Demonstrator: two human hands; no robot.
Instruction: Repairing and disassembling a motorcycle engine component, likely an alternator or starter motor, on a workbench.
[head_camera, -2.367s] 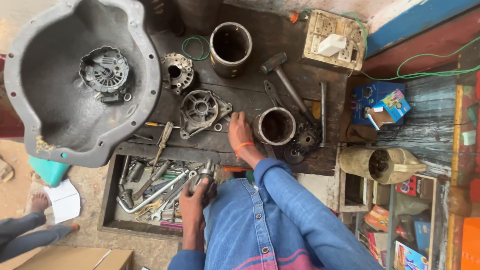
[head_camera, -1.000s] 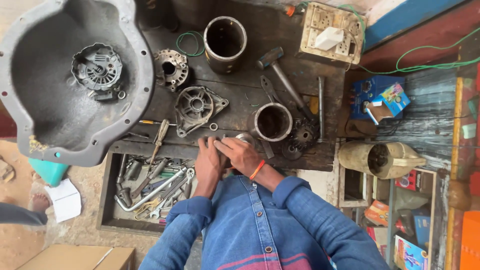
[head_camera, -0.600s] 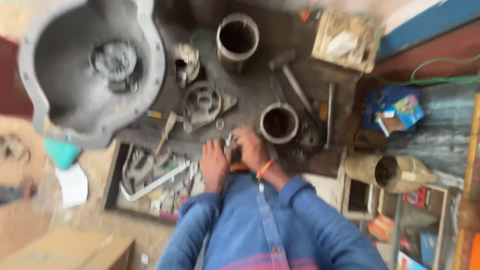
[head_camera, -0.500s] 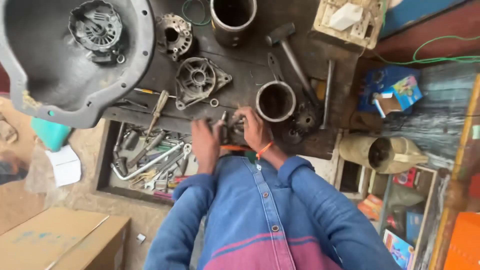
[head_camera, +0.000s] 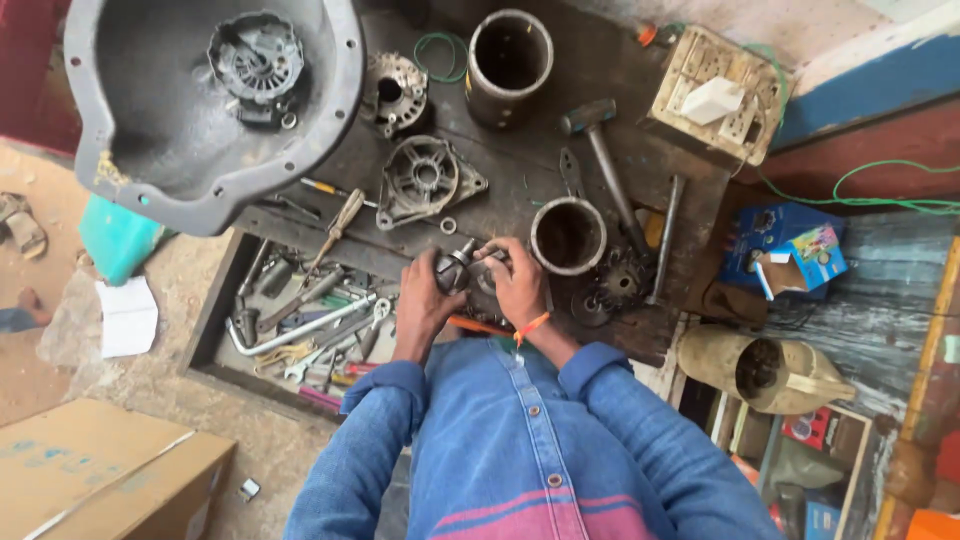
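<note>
Grey metal part (head_camera: 458, 268), small and knobbed, gripped between both hands (head_camera: 470, 285) at the near edge of the dark wooden bench (head_camera: 610, 60). Left hand (head_camera: 425, 300) wrapped round its left side, right hand (head_camera: 520, 285) closed on the right, orange band on that wrist. Just right of the hands, an open steel cylinder (head_camera: 567, 236); just beyond them, a cast alloy housing (head_camera: 425, 180). Further right, a hammer (head_camera: 605, 160). Left and nearer, a drawer of spanners (head_camera: 300, 320). Far left, a big grey bell housing (head_camera: 150, 120).
</note>
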